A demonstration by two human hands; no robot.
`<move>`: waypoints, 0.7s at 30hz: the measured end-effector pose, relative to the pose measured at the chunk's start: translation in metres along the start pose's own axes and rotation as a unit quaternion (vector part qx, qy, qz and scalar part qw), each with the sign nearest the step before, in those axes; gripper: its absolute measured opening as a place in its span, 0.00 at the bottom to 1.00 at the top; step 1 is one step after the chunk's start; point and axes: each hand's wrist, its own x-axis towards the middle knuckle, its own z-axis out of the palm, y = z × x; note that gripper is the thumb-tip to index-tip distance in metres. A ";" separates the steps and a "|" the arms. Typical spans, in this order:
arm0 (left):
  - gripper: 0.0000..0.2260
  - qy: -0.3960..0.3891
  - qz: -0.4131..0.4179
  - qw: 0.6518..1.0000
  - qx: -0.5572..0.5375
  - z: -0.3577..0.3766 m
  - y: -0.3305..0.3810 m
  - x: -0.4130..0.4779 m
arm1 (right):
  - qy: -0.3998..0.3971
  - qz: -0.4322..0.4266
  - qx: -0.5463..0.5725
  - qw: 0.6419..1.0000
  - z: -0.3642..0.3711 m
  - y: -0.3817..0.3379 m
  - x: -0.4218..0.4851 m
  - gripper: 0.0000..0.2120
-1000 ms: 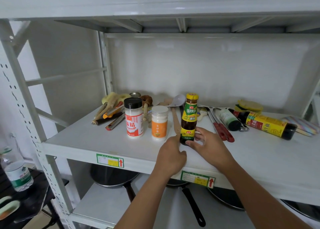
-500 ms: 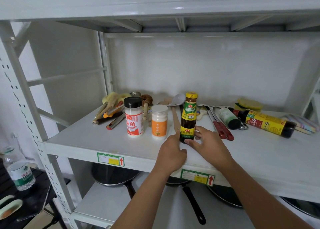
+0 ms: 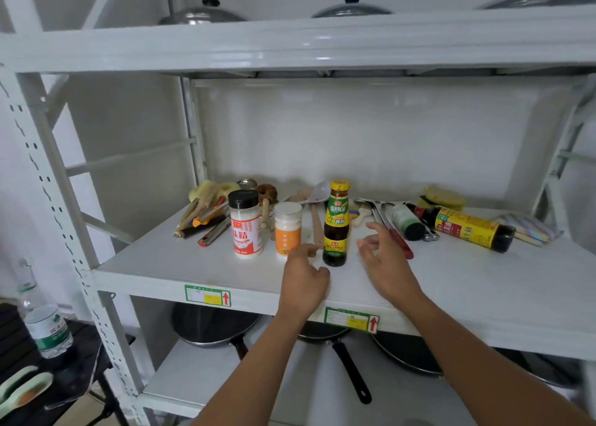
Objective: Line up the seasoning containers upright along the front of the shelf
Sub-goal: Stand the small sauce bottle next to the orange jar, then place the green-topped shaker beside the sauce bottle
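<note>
**Three containers upright, both hands off the sauce bottle**

A dark sauce bottle (image 3: 336, 224) with a yellow cap is standing upright on the white shelf (image 3: 167, 264), set back a little from the front edge. To its left, a small jar with an orange label (image 3: 287, 230) is standing just beside it, and a taller jar with a black lid and red lettering (image 3: 245, 224) is standing next in the row. All three are upright and apart from one another.

The left hand (image 3: 304, 279) is hovering just left of the sauce bottle's base, its fingers loosely curled and the forefinger pointing toward the bottle, gripping nothing. The right hand (image 3: 385, 261) is hanging on the bottle's other side with its fingers spread apart and empty, a clear gap showing between them and the glass.

Farther right, a large soy sauce bottle (image 3: 464, 229) with a yellow label is lying on its side near the back of the shelf, and a small white and green bottle (image 3: 407, 221) is lying just beside it. Red-handled tongs (image 3: 392, 229) are lying between the right hand and those bottles. A wooden spatula (image 3: 315, 224) is resting behind the row, and a heap of utensils (image 3: 206, 209) is sitting at the back left.
</note>
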 end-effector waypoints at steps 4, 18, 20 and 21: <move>0.12 0.013 0.139 0.989 0.043 0.000 0.009 -0.026 | 0.033 0.025 -0.026 0.999 -0.032 0.015 -0.005 0.20; 0.11 -0.100 0.302 0.947 0.042 0.106 0.068 0.026 | 0.096 0.004 -0.067 0.993 -0.080 0.081 0.025 0.19; 0.12 -0.089 0.291 0.952 0.024 0.114 0.063 0.033 | 0.099 -0.011 -0.092 0.991 -0.076 0.090 0.041 0.18; 0.12 -0.080 0.283 0.956 0.011 0.116 0.061 0.035 | 0.107 -0.015 -0.113 0.988 -0.074 0.094 0.049 0.19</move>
